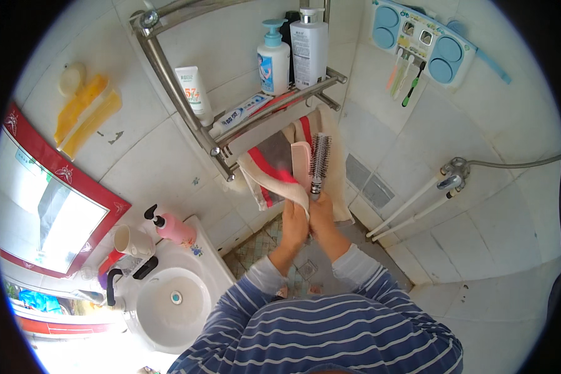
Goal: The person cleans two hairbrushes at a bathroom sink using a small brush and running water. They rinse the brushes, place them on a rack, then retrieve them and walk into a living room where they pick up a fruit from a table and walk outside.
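Observation:
My right hand [322,216] holds a round hairbrush [320,161] upright, its bristles pointing away from me. Against the brush lies a pink comb [301,161]; its lower end is hidden by towel and hands, so which hand holds it is unclear. A cream, red and grey striped towel [339,187] hangs from the metal rack. My left hand [295,225] grips a fold of this towel, pulled down between my palms. Both hands are close together below the rack, slightly blurred.
The metal rack [170,86] bears pump bottles [274,65], a white tube [194,93] and a toothpaste tube [243,112]. At left stand a washbasin [168,322], a pink pump bottle [177,229] and a red-framed mirror [82,196]. A shower valve [454,174] and toothbrush holder [418,39] are at right.

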The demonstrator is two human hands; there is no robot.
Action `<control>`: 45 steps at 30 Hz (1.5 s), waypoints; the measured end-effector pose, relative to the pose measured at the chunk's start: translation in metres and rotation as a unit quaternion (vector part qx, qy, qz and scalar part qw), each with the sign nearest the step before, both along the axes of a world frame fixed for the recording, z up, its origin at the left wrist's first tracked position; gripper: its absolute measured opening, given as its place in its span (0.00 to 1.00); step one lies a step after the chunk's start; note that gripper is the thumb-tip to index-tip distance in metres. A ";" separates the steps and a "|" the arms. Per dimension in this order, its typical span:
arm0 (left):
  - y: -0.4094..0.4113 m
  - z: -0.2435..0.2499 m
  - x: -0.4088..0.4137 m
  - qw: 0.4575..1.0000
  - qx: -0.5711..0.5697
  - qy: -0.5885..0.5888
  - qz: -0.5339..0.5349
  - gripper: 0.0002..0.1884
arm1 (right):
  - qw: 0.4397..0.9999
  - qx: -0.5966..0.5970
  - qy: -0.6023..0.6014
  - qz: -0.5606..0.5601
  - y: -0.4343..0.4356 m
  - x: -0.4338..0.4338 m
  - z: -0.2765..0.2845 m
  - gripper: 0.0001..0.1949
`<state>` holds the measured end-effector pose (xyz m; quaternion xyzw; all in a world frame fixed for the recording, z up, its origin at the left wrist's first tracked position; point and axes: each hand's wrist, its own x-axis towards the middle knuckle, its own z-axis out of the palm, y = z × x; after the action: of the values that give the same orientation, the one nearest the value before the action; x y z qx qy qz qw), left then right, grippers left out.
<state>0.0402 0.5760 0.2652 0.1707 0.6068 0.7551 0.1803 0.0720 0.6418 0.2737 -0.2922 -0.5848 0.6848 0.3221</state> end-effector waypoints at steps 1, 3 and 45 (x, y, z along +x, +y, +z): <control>0.000 0.000 0.010 0.999 -0.005 0.042 0.008 0.19 | 0.998 0.056 -0.008 -0.026 0.008 -0.002 0.002 0.07; 0.002 -0.002 0.028 0.992 -0.013 0.123 0.025 0.19 | 0.998 -0.038 0.042 0.017 0.023 -0.005 -0.017 0.06; -0.066 0.045 0.036 0.952 -0.092 0.266 -0.121 0.25 | 0.972 -0.131 0.103 0.168 -0.016 0.045 0.043 0.14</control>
<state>0.0763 0.5104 0.3099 0.4203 0.6746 0.5955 0.1169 0.1175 0.6261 0.3172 -0.1575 -0.4945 0.8261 0.2196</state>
